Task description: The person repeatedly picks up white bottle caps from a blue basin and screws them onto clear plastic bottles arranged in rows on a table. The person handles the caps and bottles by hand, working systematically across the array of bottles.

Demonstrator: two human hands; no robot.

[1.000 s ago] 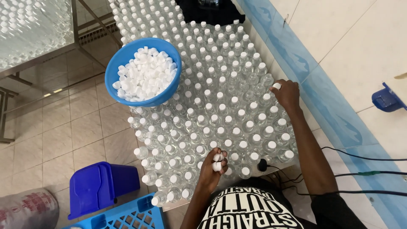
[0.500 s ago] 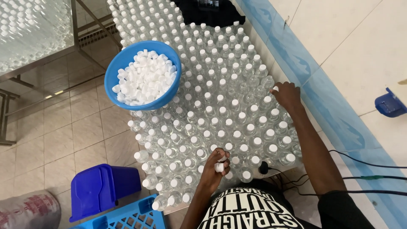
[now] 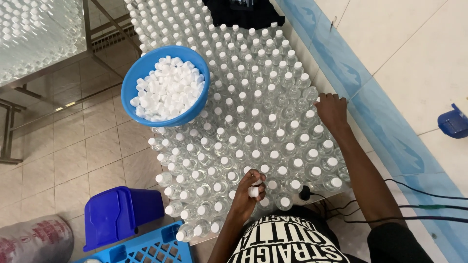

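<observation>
head view: a person's left hand (image 3: 247,192) grips white caps (image 3: 254,191) at the near edge of the packed clear bottles (image 3: 253,126); right hand (image 3: 332,111) rests loose on the far-right bottles. most look capped; blue bowl (image 3: 130,85) beside them holds many more caps.

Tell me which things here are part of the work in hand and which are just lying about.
In use:
left hand holding white caps
right hand on clear bottles
blue bowl of caps

Lying about:
blue crate
blue bin
black cables
</observation>
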